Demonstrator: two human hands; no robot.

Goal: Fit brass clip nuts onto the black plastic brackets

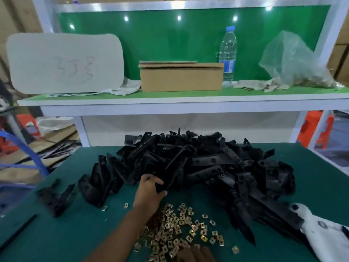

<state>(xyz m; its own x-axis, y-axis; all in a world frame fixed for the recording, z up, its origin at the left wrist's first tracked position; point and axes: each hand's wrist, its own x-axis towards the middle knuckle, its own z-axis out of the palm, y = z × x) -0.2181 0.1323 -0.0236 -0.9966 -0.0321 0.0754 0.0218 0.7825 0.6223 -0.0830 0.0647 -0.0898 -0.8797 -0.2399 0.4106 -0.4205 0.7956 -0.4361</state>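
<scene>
A big heap of black plastic brackets (217,163) covers the middle and right of the green mat (75,239). My left hand (149,195) reaches into the heap's front edge and grips one long black bracket (171,173), fingers over its lower end and thumb underneath. Several brass clip nuts (179,227) lie scattered on the mat in front of the heap. My right hand (196,254) shows only partly at the bottom edge, resting over the near nuts; its fingers are blurred. A row of nested brackets (102,178) stands left of the heap.
More brackets (56,195) lie at the far left, with a thin black strip (18,231) near the mat's corner. A white cloth (321,229) covers the right front. The shelf above holds a cardboard box (181,78), a water bottle (228,55), a plastic bag (290,61) and a white board (64,61).
</scene>
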